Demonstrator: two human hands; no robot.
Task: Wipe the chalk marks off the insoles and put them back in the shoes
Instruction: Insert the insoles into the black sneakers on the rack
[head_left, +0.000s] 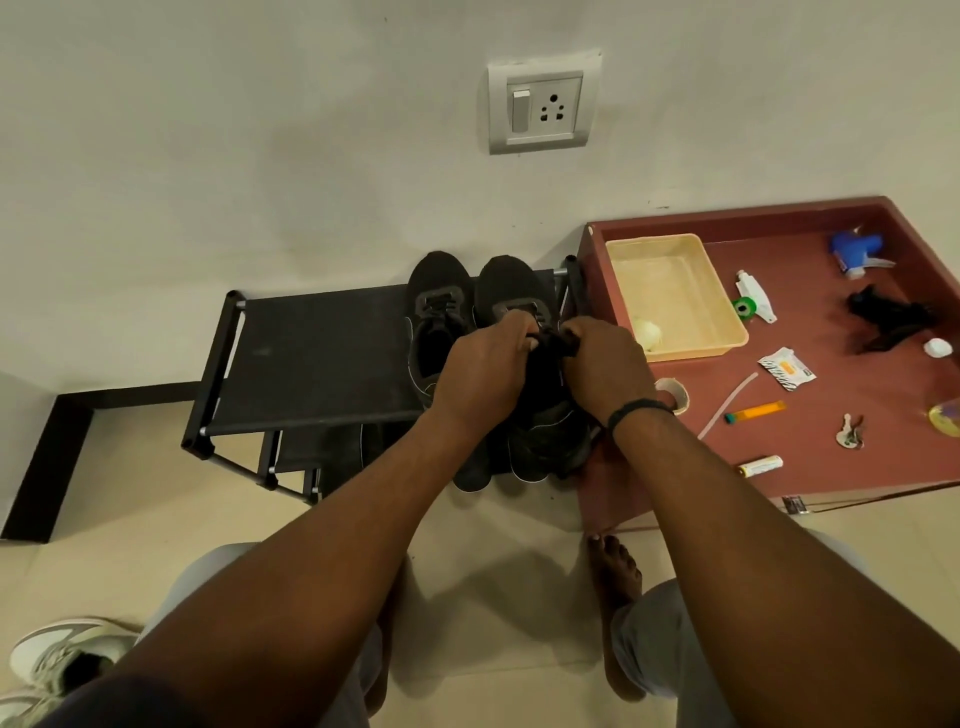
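Note:
Two black shoes stand side by side on the top shelf of a black rack against the wall. The left shoe lies open and untouched. Over the mouth of the right shoe, my left hand and my right hand each grip a black piece between them; I cannot tell whether it is an insole or the shoe's collar. Dark rounded shapes show below the shelf's front edge, insoles or other shoes. No chalk marks are visible.
A reddish table on the right holds a cream tray, a blue spray bottle, a black cloth, a tape roll and small items. A grey-white sneaker lies on the floor. My bare foot is by the table.

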